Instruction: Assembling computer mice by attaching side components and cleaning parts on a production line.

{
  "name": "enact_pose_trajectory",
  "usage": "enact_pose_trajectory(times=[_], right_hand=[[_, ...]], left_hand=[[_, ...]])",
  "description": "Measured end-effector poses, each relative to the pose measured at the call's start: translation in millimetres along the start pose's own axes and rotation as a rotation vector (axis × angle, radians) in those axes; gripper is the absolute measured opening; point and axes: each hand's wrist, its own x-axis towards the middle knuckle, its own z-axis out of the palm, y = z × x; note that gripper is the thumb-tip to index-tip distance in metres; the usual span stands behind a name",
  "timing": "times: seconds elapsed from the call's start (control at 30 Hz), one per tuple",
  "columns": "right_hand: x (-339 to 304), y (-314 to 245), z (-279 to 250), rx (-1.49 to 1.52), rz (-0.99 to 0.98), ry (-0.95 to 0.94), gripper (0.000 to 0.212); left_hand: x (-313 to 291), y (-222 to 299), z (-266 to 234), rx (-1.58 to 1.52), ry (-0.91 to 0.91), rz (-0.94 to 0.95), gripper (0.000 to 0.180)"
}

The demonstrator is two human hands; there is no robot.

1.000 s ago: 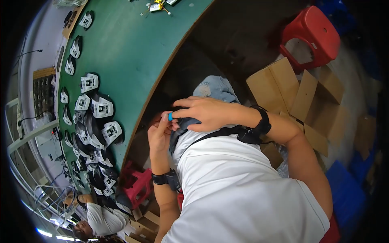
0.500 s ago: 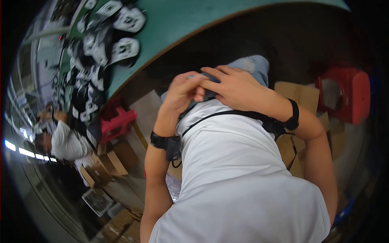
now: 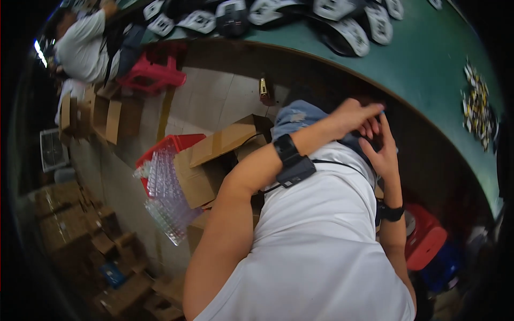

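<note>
1. Your view has swung since the earlier frame, bringing a heap of small yellow, white and dark pieces [image 3: 478, 104] into sight on the flat, smooth green table [image 3: 412, 61], and both hands now appear close to that table's thin brown edge.
2. Your left hand [image 3: 350, 116] reaches across with curled fingers to your right fingertips; you cannot tell whether it pinches anything.
3. Your right hand [image 3: 386, 152] has thumb and forefinger spread apart, with a small blue band [image 3: 382, 112] at the forefinger's tip, just beside the table's edge.
4. Dark, boxy wristbands circle both your wrists, near your creased white shirt [image 3: 321, 214] and faded, frayed jeans [image 3: 297, 116].
5. Curved white-and-black shells [image 3: 345, 38], glossy and cut with openings, crowd the table top.
6. Well apart from the table, crinkly clear plastic [image 3: 166, 187] spills over a red bin [image 3: 187, 140] beside an open brown cardboard carton [image 3: 201, 179].
</note>
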Motion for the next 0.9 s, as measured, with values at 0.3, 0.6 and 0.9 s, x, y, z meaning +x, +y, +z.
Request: enact_pose_trajectory(times=[0.3,0.6,0.9], right_hand=[[5.8,-22.9,11.0,-0.014,0.102,0.012,0.071],[16.1,-35.7,26.3,0.222,0.110,-0.013,0.067],[24.7,-46.7,17.7,0.137,0.238,-0.079,0.076]], left_hand=[[7.8,0.8,-7.2,0.132,-0.195,0.074,0.036],[-0.5,-1.3,-15.0,0.105,-0.034,0.222,0.033],[18.8,-9.4,-23.4,0.621,0.310,0.620,0.030]])
